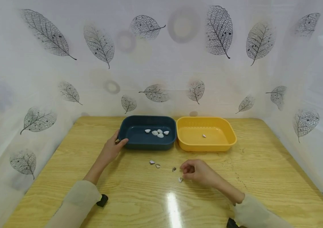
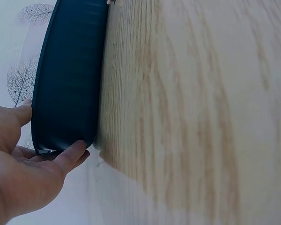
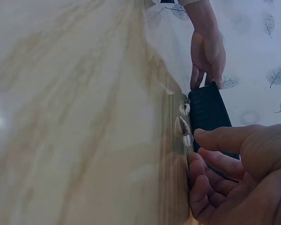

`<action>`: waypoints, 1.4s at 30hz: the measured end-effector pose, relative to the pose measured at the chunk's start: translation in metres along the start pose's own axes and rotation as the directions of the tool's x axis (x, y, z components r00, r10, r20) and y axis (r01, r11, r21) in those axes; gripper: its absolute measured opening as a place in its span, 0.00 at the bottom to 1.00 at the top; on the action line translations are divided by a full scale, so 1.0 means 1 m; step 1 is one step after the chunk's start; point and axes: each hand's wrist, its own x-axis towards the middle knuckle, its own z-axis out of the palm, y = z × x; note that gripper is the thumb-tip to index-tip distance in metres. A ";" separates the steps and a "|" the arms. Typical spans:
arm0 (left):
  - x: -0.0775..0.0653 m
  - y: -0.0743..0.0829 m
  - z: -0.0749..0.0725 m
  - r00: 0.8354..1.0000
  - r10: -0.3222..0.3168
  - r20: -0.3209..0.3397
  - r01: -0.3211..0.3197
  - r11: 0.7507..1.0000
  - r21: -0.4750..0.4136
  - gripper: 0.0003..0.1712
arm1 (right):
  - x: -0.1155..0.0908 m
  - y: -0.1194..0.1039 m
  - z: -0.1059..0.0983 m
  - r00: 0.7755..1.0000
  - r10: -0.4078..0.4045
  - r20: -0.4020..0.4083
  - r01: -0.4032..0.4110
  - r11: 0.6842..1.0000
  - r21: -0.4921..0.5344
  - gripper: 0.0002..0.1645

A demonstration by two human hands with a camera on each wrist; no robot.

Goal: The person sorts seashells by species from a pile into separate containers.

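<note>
Head: dark-blue tub (image 1: 147, 146), pale shells (image 1: 160, 135)

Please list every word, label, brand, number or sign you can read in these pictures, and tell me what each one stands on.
None can be read: no lettering or numbers show on the navy blue tray, yellow tray or wood-grain table.
The wall covering shows leaf prints and blurred rings, no legible text.
The black devices at the cuffs are too small to tell whether they are marked.
</note>
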 end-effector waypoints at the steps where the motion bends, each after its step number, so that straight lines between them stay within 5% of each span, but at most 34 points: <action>1: 0.000 0.000 0.000 1.000 0.002 -0.003 -0.002 1.000 0.000 0.45 | 0.000 0.000 0.001 1.000 -0.001 -0.002 0.001 1.000 -0.008 0.14; 24: -0.004 0.003 0.000 1.000 -0.017 0.016 0.018 1.000 -0.023 0.47 | 0.001 -0.002 0.011 0.995 -0.094 -0.013 0.089 0.971 -0.223 0.09; 42: -0.003 0.003 0.000 1.000 -0.027 0.010 0.027 1.000 0.001 0.47 | 0.003 -0.007 0.009 0.993 -0.116 0.028 0.119 0.957 -0.263 0.03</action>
